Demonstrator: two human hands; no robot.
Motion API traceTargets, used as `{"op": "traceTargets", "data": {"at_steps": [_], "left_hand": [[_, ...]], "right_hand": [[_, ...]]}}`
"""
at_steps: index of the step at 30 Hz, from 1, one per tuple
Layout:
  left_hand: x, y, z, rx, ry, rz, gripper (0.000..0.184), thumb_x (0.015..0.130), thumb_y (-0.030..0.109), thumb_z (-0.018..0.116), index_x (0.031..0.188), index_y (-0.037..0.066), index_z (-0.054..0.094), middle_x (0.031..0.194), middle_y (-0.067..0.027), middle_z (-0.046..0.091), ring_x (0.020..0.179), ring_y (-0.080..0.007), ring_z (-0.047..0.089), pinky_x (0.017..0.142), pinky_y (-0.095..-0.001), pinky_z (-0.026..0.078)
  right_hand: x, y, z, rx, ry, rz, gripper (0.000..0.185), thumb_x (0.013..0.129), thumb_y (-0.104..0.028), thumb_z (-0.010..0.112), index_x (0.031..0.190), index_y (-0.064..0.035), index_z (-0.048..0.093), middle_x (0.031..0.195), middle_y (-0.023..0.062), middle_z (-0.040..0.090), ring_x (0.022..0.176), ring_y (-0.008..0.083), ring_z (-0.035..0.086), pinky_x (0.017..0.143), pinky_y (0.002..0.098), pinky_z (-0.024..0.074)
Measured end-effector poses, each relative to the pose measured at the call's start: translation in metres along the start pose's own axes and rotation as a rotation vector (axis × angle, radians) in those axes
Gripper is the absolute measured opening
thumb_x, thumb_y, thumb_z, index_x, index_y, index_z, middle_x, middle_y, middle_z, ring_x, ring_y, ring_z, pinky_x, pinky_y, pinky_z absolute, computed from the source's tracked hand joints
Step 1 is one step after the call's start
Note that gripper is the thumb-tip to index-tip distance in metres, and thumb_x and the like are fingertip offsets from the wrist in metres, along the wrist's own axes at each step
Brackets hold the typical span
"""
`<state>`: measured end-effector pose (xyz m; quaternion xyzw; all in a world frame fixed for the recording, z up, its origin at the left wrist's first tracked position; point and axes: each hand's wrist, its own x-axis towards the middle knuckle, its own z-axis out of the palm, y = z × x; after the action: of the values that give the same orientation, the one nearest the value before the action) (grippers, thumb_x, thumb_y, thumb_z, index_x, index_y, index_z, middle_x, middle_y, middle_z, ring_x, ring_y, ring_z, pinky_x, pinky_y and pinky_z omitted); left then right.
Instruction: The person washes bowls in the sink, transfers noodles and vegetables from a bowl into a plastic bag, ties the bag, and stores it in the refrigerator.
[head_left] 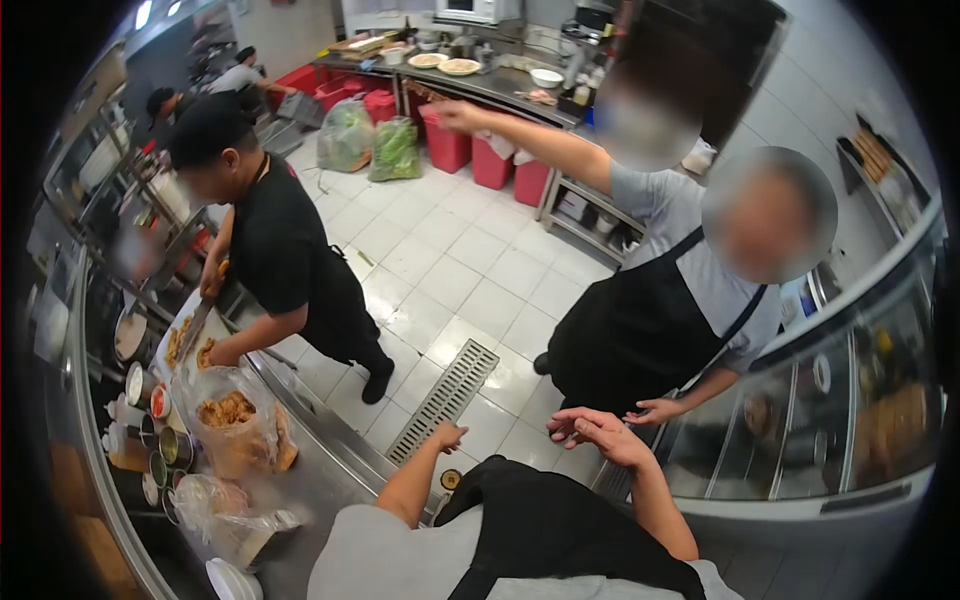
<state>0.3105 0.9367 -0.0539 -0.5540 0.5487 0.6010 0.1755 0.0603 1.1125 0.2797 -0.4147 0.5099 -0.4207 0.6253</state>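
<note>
My left hand [447,436] is held out over the floor drain [445,400], with nothing visible in it and its fingers partly apart. To the right, my right hand [600,436] is raised in front of my black apron, empty, its fingers stretched out and slightly bent. Close beside it is the lowered hand [656,410] of a co-worker [650,320] in a grey shirt and black apron. That person's other arm [540,140] reaches out toward the back counter.
At left, another person [280,240] cuts food on a white board with a knife [196,325]. A steel counter [335,500] holds a plastic bag of fried food [228,410] and several containers. Red bins [447,145] and bags of greens [396,150] stand behind. A glass display case [790,430] is at right.
</note>
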Motion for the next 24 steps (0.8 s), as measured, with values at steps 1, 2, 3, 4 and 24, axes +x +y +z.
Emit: {"op": "traceTargets", "data": {"at_steps": [1, 2, 3, 4, 24], "left_hand": [[-0.004, 0.004, 0.008, -0.066, -0.021, 0.08, 0.045, 0.083, 0.037, 0.053, 0.096, -0.006, 0.053, 0.079, -0.0166, 0.061, 0.058, -0.0227, 0.06, 0.045, -0.0341, 0.048], [-0.008, 0.009, 0.016, -0.124, -0.042, 0.164, 0.049, 0.083, 0.039, 0.052, 0.097, -0.008, 0.053, 0.082, -0.0179, 0.061, 0.059, -0.0231, 0.06, 0.045, -0.0347, 0.049], [-0.01, 0.016, 0.023, -0.113, -0.085, 0.174, 0.05, 0.084, 0.041, 0.051, 0.099, -0.007, 0.052, 0.083, -0.0173, 0.061, 0.062, -0.023, 0.061, 0.046, -0.0341, 0.05], [-0.009, 0.021, 0.027, -0.129, -0.114, 0.182, 0.051, 0.083, 0.042, 0.051, 0.099, -0.006, 0.053, 0.083, -0.0172, 0.061, 0.062, -0.0228, 0.061, 0.047, -0.034, 0.051], [0.049, 0.052, -0.115, -0.086, 0.383, -0.013, 0.043, 0.08, 0.037, 0.056, 0.085, -0.006, 0.059, 0.066, -0.0189, 0.06, 0.051, -0.0257, 0.06, 0.048, -0.0349, 0.049]], "right_hand": [[0.013, -0.004, -0.008, 0.006, -0.016, 0.009, 0.038, 0.092, -0.029, 0.041, 0.118, -0.0019, 0.047, 0.113, 0.0103, 0.054, 0.098, 0.0182, 0.054, 0.08, 0.0291, 0.0449], [0.025, -0.01, -0.013, 0.009, -0.037, 0.005, 0.037, 0.093, -0.028, 0.039, 0.117, -0.0025, 0.048, 0.112, 0.0082, 0.055, 0.098, 0.0163, 0.054, 0.08, 0.0277, 0.0442], [0.034, -0.014, -0.018, 0.007, -0.046, 0.003, 0.037, 0.093, -0.028, 0.039, 0.117, -0.0025, 0.048, 0.112, 0.0082, 0.055, 0.098, 0.0163, 0.054, 0.08, 0.0277, 0.0442], [0.045, -0.02, -0.023, 0.028, -0.059, -0.005, 0.037, 0.093, -0.029, 0.039, 0.117, -0.0025, 0.048, 0.112, 0.0086, 0.055, 0.098, 0.0164, 0.054, 0.079, 0.0279, 0.0444], [0.343, -0.064, -0.175, 0.246, 0.078, -0.084, 0.028, 0.087, -0.023, 0.053, 0.106, -0.0022, 0.053, 0.102, 0.0077, 0.059, 0.085, 0.0143, 0.057, 0.071, 0.0262, 0.0457]]}}
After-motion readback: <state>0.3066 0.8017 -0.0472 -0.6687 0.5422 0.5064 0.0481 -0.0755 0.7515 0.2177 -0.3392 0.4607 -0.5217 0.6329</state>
